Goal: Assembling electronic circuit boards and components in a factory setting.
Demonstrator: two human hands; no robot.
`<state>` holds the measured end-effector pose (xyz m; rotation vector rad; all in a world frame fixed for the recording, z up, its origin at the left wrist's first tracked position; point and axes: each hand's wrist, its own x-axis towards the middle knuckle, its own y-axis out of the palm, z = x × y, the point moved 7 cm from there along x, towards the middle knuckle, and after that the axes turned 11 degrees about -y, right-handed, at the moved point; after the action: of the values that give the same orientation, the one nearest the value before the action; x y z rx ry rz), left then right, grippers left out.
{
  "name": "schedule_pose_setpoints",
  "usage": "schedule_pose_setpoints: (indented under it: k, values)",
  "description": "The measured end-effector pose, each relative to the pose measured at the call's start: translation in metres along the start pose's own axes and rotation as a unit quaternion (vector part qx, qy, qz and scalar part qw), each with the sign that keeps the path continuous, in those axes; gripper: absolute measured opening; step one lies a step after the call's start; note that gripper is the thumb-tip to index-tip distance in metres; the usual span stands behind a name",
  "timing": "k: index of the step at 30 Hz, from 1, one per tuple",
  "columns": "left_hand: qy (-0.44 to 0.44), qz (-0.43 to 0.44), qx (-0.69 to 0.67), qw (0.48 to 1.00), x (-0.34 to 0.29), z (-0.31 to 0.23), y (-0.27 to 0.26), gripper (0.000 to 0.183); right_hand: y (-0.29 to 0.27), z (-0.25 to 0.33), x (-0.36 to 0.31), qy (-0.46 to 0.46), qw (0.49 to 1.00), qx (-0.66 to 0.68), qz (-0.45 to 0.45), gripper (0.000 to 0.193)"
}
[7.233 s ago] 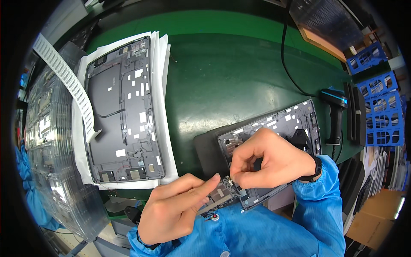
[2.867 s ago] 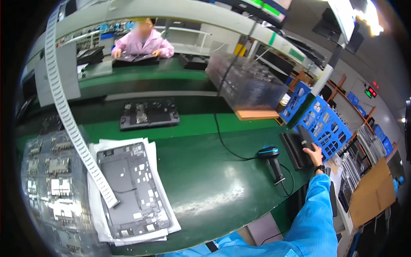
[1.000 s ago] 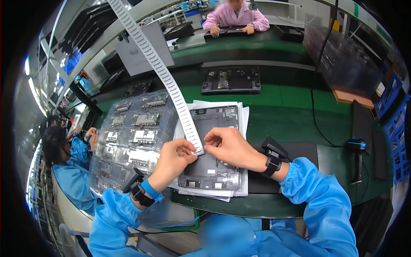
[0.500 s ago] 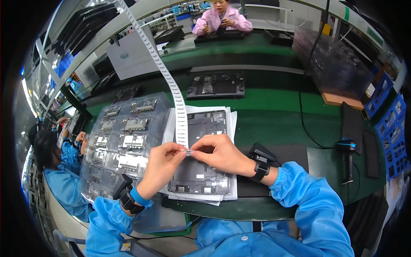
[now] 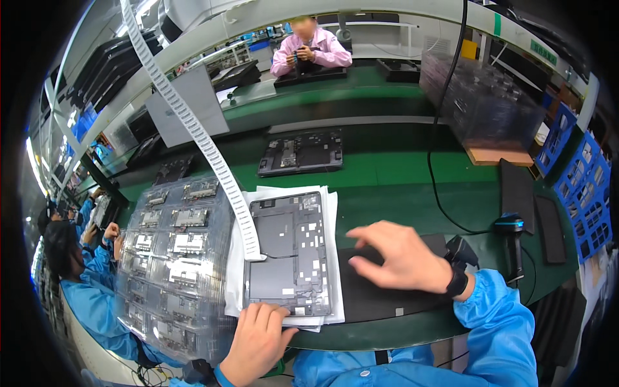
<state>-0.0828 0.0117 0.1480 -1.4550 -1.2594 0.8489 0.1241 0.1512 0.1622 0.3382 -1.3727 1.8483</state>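
A dark tablet-like casing (image 5: 274, 277) with small white patches lies on white sheets (image 5: 331, 258). My left hand (image 5: 258, 338) rests its fingers at the casing's near left edge, thumb held apart. Above a black mat (image 5: 367, 300), to the right of the casing, my right hand (image 5: 400, 261) is open. Its thumb and forefinger are spread, with nothing visible between them. A long white ladder-patterned strip (image 5: 213, 157) hangs from the upper left, its lower end over the casing. Neither hand touches the strip.
Clear plastic trays (image 5: 222, 251) of circuit boards stand at left, beside a co-worker in blue (image 5: 97, 297). A second casing (image 5: 302, 151) lies farther back. At right are a handheld scanner (image 5: 510, 235), black cable (image 5: 435, 155) and blue rack (image 5: 583, 197). A person in pink (image 5: 322, 51) sits opposite.
My hands have parted from their pinch at the strip's lower end. The left came down to the casing's near edge; the right moved rightward and opened. The view has shifted too.
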Motion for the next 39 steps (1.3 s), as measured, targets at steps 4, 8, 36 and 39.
schedule_pose_setpoints:
  k: [4, 8, 36, 39]
  values:
    - [-0.015, -0.075, 0.029, 0.997, -0.001, 0.005, 0.002, 0.031, -0.020, -0.068, -0.049, 0.043, 0.993, -0.106, -0.036, 0.055]
    - [0.037, -0.086, 0.021, 0.995, 0.007, 0.005, 0.012, 0.035, -0.020, -0.094, -0.076, 0.167, 0.984, -0.022, -0.062, 0.052]
    - [-0.224, -0.035, -0.671, 0.706, 0.095, -0.050, 0.100, 0.046, -0.044, -0.031, -0.156, 0.461, 0.823, 0.330, -0.047, 0.020]
    - [-0.147, -0.116, -0.300, 0.935, 0.096, -0.067, 0.091, 0.062, -0.033, -0.037, -0.161, 0.505, 0.801, 0.322, 0.003, 0.023]
